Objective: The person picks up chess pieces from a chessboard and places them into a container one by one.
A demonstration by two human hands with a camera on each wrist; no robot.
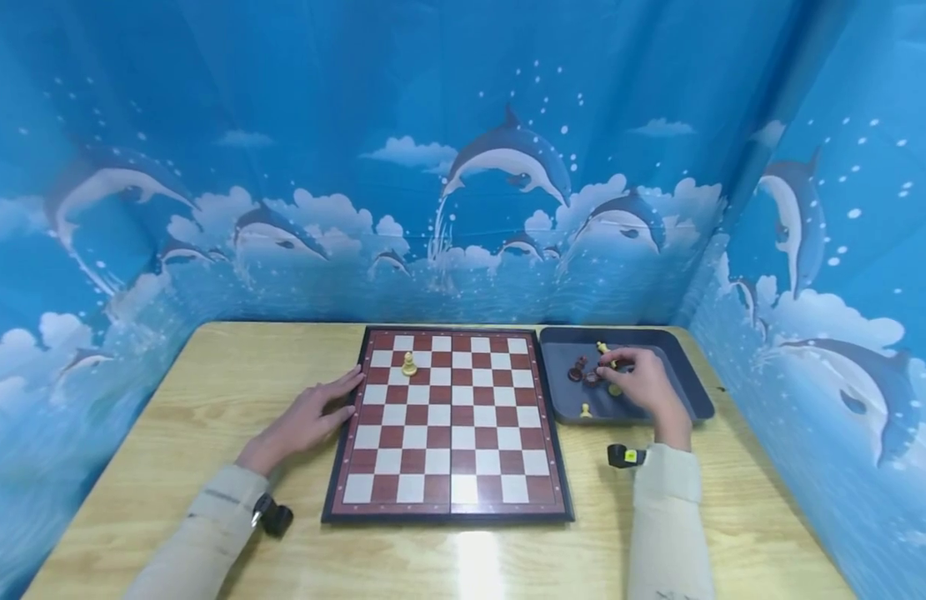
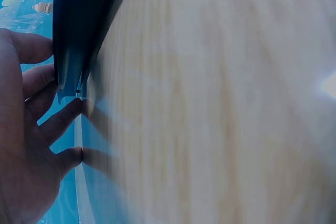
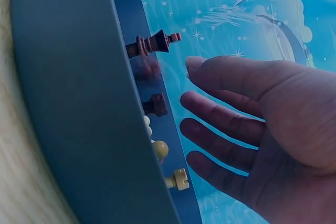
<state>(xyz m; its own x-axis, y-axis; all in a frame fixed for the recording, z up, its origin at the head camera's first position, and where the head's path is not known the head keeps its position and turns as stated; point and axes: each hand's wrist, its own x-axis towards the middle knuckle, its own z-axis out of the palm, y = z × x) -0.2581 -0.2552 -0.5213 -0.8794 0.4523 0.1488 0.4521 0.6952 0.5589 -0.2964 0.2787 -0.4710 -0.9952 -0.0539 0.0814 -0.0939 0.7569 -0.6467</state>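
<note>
My left hand [image 1: 310,419] rests with fingers extended against the left edge of the chessboard [image 1: 451,514]. In the left wrist view, the fingers [image 2: 62,121] touch the board's dark side [image 2: 73,35]. A pale yellow chess piece [image 1: 409,364] stands on the board's far left part. Over the grey tray [image 1: 676,367] hovers my right hand [image 1: 641,382], its fingers loosely bent and nothing visible between them. Below it are a dark king [image 3: 155,42], a dark rook [image 3: 156,105], a yellow rook [image 3: 180,179] and a yellow pawn [image 1: 586,410]. The tray wall partly hides them.
The tray stands right of the board on a wooden table [image 1: 230,375]. Behind and beside the table hangs a blue dolphin-print curtain [image 1: 342,125]. A small black device is on each wrist, the left one [image 1: 273,515] near the board's front left corner.
</note>
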